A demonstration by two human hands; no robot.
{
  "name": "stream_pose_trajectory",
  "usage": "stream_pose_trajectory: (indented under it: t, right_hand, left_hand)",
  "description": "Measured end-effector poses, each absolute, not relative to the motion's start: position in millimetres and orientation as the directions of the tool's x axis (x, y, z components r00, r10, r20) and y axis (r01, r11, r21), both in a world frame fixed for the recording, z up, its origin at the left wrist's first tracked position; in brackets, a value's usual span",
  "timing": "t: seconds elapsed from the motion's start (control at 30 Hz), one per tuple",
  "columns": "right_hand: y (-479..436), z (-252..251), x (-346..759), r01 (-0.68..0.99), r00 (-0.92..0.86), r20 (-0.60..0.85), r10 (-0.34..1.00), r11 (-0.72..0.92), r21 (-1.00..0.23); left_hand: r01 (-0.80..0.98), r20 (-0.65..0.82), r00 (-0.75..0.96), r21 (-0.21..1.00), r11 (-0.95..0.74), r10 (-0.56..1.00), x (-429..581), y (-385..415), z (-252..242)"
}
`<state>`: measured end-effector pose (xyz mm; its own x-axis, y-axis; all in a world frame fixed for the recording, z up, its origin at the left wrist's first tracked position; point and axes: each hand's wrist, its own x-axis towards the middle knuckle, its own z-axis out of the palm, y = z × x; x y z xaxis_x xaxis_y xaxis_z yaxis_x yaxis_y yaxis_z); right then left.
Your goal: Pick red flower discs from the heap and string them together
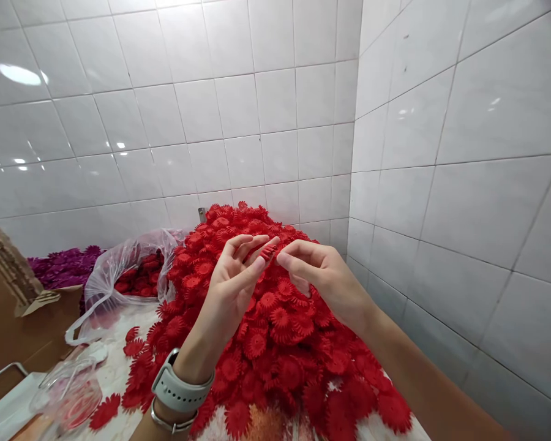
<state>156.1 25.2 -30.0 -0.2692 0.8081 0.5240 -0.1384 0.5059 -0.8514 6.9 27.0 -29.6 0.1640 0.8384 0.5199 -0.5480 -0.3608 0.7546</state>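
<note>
Over a big heap of red artificial flowers [257,343], both my hands are raised close together. My left hand [236,278], with a pale watch strap and a bracelet at the wrist, pinches a single red artificial flower [269,252] edge-on between thumb and fingers. Just to its right is my right hand [321,269], its thumb and forefinger pinched together beside the flower's rim. Whether those fingertips grip a petal or something tiny, I cannot tell. The heaped flowers have thin, fringed petals and lie loosely over one another.
White tiled walls [239,110] meet in a corner behind the heap. Left of it lie a clear plastic bag [105,275] of darker red flowers, purple flowers [68,266] and a cardboard box [22,331]. A clear plastic container [76,398] stands at the lower left.
</note>
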Motion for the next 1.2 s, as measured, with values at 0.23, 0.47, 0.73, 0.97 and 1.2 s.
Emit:
stream_pose_trajectory:
  t: [0.23,0.47,0.73,0.97,1.2]
  right_hand:
    - [25,-34,153,-0.286,-0.36,0.514,0.779,0.432,-0.855]
    - [20,-32,149,-0.291,-0.279,0.539,0.795,0.465,-0.836]
    - [13,-33,148,-0.119,-0.19,0.613,0.767,0.602,-0.79]
    - [13,-35,147,0.209,-0.216,0.775,0.593,0.804,-0.557]
    - [15,-32,148,-0.201,-0.232,0.583,0.778,0.548,-0.812]
  left_hand:
    - [-0.509,0.591,0.236,0.751,-0.421,0.771,10,15,-29]
    - [-0.479,0.559,0.222,0.776,-0.41,0.799,14,13,-32]
    - [-0.417,0.551,0.171,0.792,-0.446,0.817,13,16,-32]
    - [-0.213,0.505,0.136,0.855,-0.473,0.852,3,23,-27]
    - [-0.294,0.527,0.135,0.83,-0.474,0.839,3,19,-25]
